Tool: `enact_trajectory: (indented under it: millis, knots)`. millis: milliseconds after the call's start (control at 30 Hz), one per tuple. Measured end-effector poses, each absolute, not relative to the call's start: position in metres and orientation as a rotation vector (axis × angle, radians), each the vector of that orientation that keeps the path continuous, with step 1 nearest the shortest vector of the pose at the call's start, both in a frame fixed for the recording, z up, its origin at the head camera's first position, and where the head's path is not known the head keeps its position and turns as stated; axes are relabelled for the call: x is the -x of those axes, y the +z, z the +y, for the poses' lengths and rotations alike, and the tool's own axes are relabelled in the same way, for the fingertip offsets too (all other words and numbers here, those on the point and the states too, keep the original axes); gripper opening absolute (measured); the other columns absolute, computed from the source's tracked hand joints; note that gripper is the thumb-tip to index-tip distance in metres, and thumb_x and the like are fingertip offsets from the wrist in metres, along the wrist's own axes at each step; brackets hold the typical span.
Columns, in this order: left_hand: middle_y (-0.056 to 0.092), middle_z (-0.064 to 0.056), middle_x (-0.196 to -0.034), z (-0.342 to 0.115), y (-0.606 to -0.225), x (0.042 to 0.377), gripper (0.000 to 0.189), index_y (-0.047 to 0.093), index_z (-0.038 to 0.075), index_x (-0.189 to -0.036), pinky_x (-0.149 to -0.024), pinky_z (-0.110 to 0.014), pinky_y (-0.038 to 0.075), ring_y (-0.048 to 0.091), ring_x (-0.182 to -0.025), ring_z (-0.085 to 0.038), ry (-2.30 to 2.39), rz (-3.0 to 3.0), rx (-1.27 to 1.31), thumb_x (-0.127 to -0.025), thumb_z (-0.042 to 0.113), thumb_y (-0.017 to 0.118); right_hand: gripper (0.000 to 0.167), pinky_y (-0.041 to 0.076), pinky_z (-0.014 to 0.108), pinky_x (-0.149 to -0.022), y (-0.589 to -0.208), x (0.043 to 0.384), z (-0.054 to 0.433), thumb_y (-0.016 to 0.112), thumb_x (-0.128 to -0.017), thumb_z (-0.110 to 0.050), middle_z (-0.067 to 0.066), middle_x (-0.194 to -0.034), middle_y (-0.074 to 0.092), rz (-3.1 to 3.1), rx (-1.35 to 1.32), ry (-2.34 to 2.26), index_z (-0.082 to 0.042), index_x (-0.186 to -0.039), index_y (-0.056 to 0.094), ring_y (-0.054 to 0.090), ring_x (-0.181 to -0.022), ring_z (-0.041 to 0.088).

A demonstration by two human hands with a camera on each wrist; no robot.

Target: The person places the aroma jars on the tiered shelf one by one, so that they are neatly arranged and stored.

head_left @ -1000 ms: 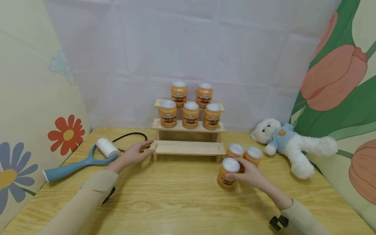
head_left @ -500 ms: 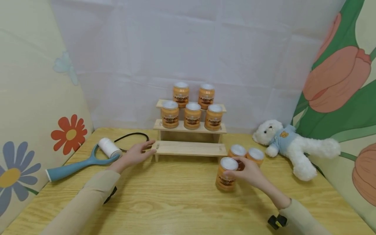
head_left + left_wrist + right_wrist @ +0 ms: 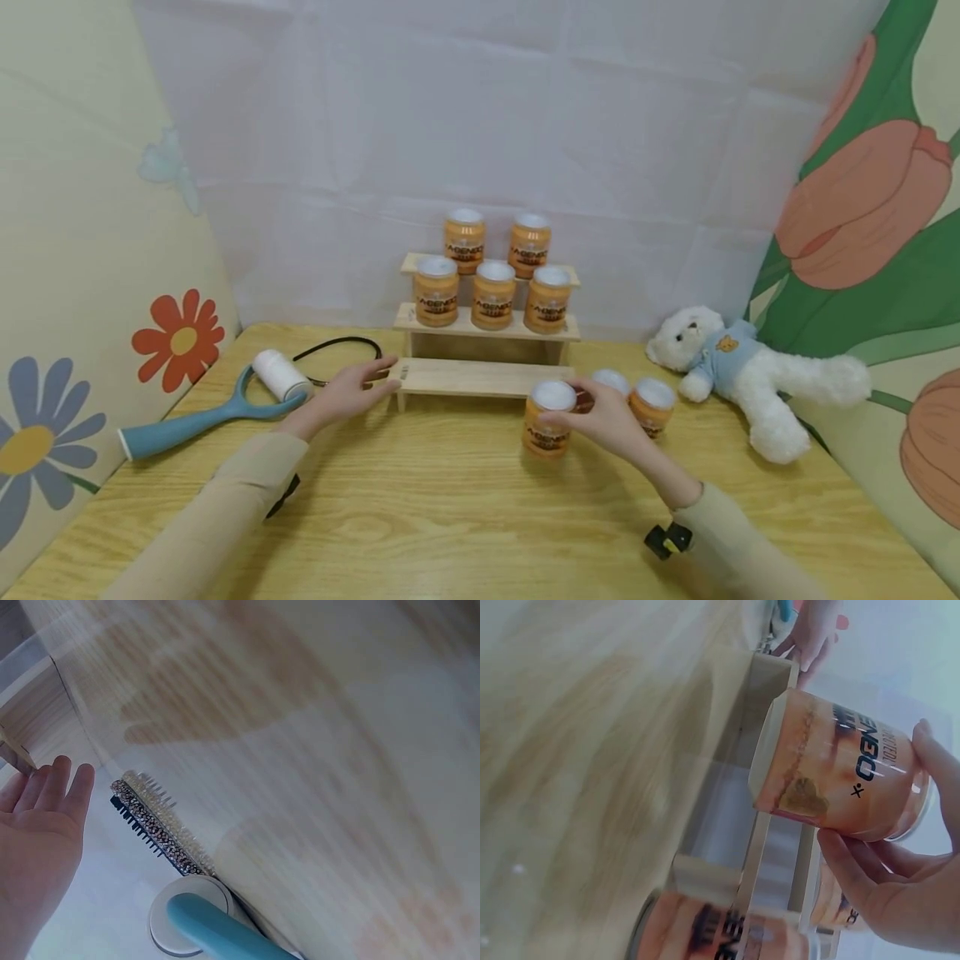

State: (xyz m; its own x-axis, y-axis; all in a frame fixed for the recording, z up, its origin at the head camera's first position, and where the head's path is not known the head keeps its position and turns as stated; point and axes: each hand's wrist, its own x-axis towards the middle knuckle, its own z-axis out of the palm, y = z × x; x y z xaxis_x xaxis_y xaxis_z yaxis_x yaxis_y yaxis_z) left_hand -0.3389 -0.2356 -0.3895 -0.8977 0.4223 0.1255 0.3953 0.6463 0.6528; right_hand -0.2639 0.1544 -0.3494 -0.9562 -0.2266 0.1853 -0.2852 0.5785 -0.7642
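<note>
My right hand (image 3: pixel 611 421) grips an orange can (image 3: pixel 546 429) with a pale lid, thumb on one side and fingers on the other. In the right wrist view the can (image 3: pixel 847 769) is held clear of the table, in front of the three-step wooden rack. The rack's lowest step (image 3: pixel 480 377) bears nothing; three cans (image 3: pixel 492 300) stand on the middle step and two cans (image 3: pixel 465 246) on the top. At the left end of the lowest step, my left hand (image 3: pixel 348 393) reaches out with straight fingertips right at the board. Two more cans (image 3: pixel 651 410) stand right of the rack.
A blue-handled lint roller (image 3: pixel 202 425) with a white roll lies left of the rack. Behind it is a thin black loop (image 3: pixel 337 340); the left wrist view shows a sparkling toothed band (image 3: pixel 157 825). A white teddy bear (image 3: pixel 750 375) lies at the right.
My right hand has carried the can leftward and up, away from the two cans on the table, toward the lowest step's right end. The left hand stays at the rack.
</note>
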Motion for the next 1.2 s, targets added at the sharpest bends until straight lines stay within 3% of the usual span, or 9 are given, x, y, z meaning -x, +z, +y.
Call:
enact_trajectory:
  millis: [667,1200]
  knots:
    - [0.032,-0.021,-0.149,-0.235,-0.39,0.34,0.064,0.03,0.0,-0.146,-0.104,-0.055,0.038,0.041,-0.129,-0.041,1.107,2.813,-0.722,-0.098,0.038,0.048,0.059,0.054,0.026,-0.069,-0.329,0.281,0.099,0.081,-0.071,-0.039,0.005,-0.105,0.067,-2.658,-0.518,1.462,-0.016,-0.122,0.061,0.062,-0.093,0.018]
    - [0.033,-0.022,-0.148,-0.236,-0.389,0.338,0.064,0.03,0.0,-0.146,-0.104,-0.055,0.038,0.041,-0.129,-0.041,1.095,2.825,-0.706,-0.098,0.038,0.048,0.054,0.055,0.027,-0.069,-0.33,0.304,0.047,0.078,-0.077,-0.033,0.005,-0.105,0.066,-2.57,-0.692,1.579,-0.015,-0.124,0.06,0.062,-0.094,0.022]
